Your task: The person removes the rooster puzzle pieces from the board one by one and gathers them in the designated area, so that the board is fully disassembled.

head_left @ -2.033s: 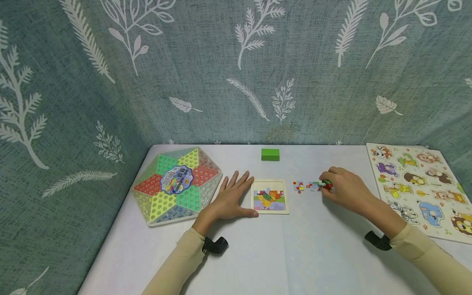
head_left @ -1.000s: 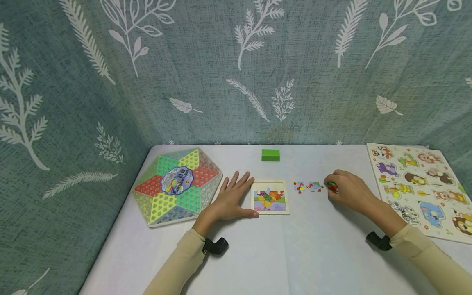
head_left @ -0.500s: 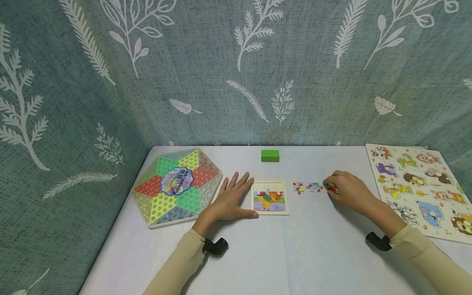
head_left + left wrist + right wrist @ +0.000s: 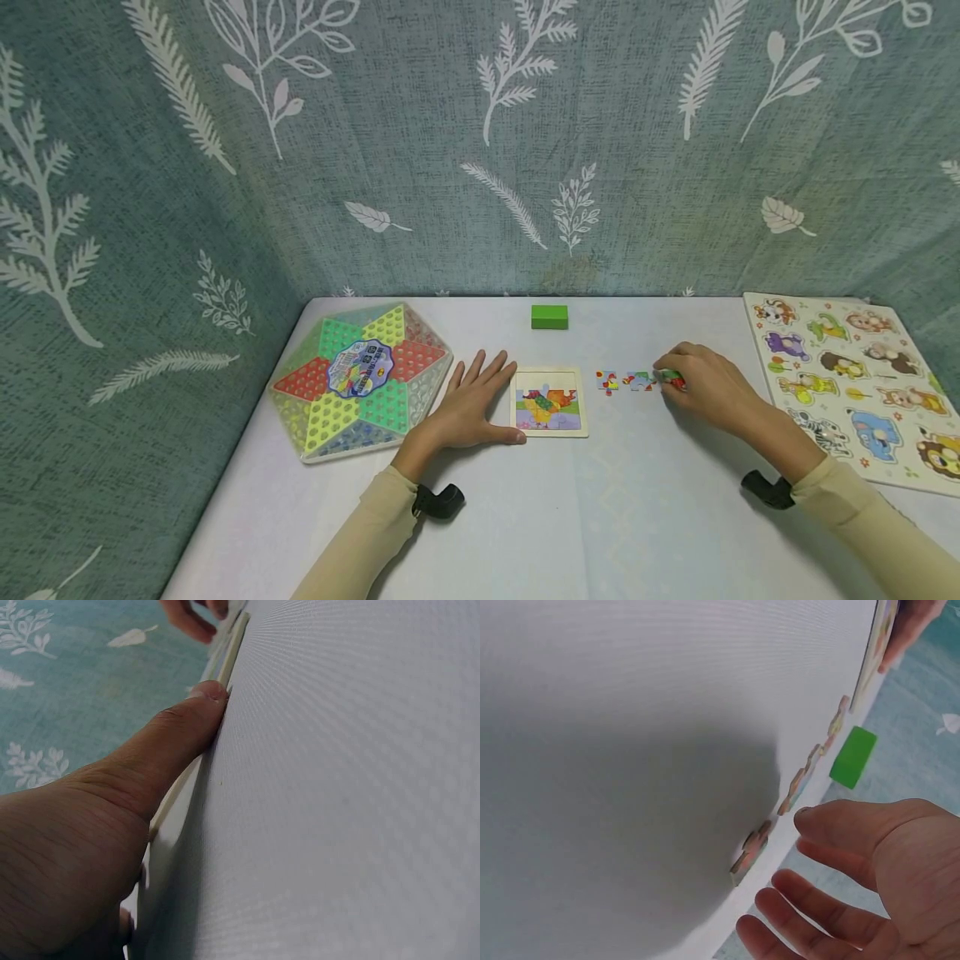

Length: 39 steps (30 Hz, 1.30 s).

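Observation:
In the head view my left hand lies spread at the left side of a small framed jigsaw puzzle. Its thumb touches the frame's near edge, as the left wrist view also shows. Part of a chicken picture fills the lower portion of the frame; the upper portion is bare wood. To the right, two loose jigsaw pieces lie in a row with a third, red and green jigsaw piece. My right hand hovers at that third piece, fingers loosely bent and apart from it in the right wrist view.
A hexagonal Chinese checkers board lies left of my left hand. A green block stands at the back of the white table. An animal peg-style puzzle board lies at the right, near my right forearm. A patterned curtain hangs behind.
My right hand has drawn the third jigsaw piece slightly right, laid it flat and loosened its fingers from it. My left hand has stayed still at the frame.

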{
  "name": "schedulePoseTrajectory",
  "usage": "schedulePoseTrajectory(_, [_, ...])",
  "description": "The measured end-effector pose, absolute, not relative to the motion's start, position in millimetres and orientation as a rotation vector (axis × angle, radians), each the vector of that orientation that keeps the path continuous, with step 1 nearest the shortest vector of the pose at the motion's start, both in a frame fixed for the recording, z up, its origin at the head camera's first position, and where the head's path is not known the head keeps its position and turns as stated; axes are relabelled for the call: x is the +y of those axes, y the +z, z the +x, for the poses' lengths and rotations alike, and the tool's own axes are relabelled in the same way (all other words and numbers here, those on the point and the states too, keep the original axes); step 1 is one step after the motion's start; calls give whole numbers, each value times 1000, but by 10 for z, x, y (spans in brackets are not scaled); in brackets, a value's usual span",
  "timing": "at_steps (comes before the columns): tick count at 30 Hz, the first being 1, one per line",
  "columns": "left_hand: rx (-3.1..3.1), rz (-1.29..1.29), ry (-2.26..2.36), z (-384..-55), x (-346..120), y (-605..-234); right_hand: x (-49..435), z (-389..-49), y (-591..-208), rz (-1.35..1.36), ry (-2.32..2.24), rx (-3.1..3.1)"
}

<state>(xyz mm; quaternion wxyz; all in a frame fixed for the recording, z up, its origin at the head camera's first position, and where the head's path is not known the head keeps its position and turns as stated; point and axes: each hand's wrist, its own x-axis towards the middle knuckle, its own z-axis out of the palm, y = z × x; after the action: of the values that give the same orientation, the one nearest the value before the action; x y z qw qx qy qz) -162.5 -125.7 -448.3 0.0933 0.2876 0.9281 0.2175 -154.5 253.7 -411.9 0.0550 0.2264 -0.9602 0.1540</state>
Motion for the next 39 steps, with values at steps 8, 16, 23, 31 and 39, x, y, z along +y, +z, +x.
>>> schedulePoseTrajectory(8, [2749,842,627,-1626,-1263,-4491,2487,-1538,-4094,702,482,-2889])
schedulePoseTrajectory(16, [2746,847,639,-1631,-1280,-4496,2319,-1537,-4033,723,514,-2855])
schedulePoseTrajectory(23, [2742,848,642,-1624,-1278,-4490,2115,-1564,-4024,752,526,-2830])
schedulePoseTrajectory(31, [2740,852,632,-1623,-1262,-4478,1948,-1591,-4022,807,548,-2818])
schedulePoseTrajectory(39, [2742,848,639,-1627,-1265,-4471,1809,-1603,-4015,840,552,-2814])
